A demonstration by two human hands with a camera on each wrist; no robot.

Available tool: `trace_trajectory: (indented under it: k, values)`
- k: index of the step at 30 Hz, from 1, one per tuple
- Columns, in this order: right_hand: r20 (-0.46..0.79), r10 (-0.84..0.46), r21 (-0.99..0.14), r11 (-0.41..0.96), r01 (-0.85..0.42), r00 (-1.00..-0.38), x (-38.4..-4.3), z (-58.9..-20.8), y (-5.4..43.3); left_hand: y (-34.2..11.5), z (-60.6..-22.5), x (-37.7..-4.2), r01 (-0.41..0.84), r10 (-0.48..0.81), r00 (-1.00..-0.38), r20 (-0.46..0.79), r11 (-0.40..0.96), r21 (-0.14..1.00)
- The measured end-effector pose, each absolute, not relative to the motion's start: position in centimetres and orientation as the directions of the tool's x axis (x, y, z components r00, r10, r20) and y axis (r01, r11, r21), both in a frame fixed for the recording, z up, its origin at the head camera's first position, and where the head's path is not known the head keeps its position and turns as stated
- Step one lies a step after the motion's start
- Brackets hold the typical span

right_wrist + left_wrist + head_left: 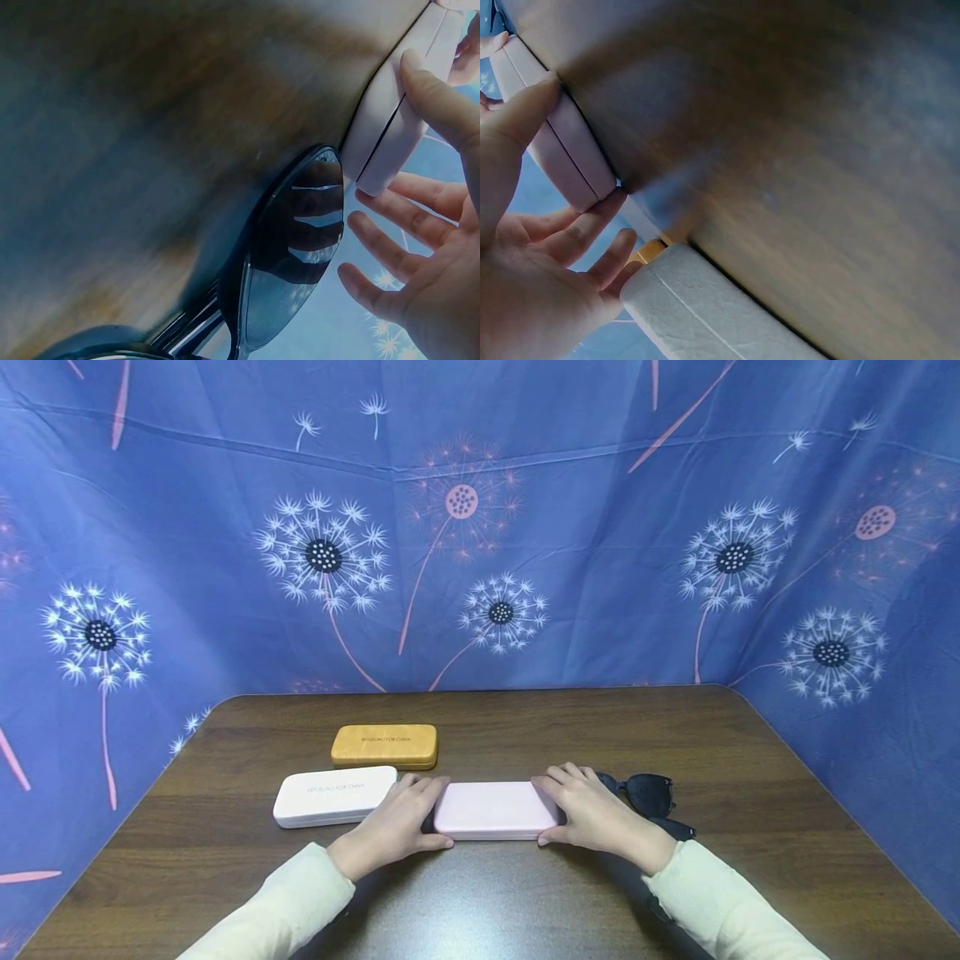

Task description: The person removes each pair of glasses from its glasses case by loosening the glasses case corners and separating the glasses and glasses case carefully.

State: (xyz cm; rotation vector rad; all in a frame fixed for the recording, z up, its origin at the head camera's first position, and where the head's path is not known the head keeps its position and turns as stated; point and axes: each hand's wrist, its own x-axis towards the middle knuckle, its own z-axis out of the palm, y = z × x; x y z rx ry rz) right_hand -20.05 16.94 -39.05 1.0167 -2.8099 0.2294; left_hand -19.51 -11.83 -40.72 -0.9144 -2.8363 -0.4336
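Note:
A pink glasses case (495, 810), its lid down, lies lengthwise on the table in the head view. My left hand (393, 827) grips its left end, thumb on the near side and fingers at the far side and end. The right hand (600, 817) holds the opposite end in the same way. Both wrist views show the seam along the pink case (574, 139) under the thumbs. Close beside the left fingers is a white glasses case (333, 797). Black sunglasses (651, 793) lie just beyond the right hand, partly hidden by it; their dark lens (300, 225) mirrors the fingers.
A yellow glasses case (384, 746) with lettering on its lid lies behind the white one. The brown wooden table (600, 727) ends at a blue cloth (585, 527) with dandelion prints, which hangs behind it and along both sides.

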Motion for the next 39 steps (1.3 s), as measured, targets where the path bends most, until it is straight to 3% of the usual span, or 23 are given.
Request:
trace_trajectory:
  k: [17, 31, 39]
  values:
    - [0.211, -0.678, -0.022, 0.717, -0.697, -0.704, -21.1, -38.8, 17.5, -11.4, -40.8, -19.5, 0.557, 0.523, -0.831, 0.19, 0.778, 0.291]
    - [0.208, -0.699, -0.092, 0.682, -0.725, -0.684, -21.8, -38.5, 17.7, -11.3, -40.8, -19.3, 0.537, 0.508, -0.844, 0.175, 0.789, 0.299]
    - [0.146, -0.714, -0.123, 0.673, -0.729, -0.684, -22.0, -38.0, 17.8, -11.0, -40.6, -19.4, 0.495, 0.473, -0.868, 0.152, 0.795, 0.351]
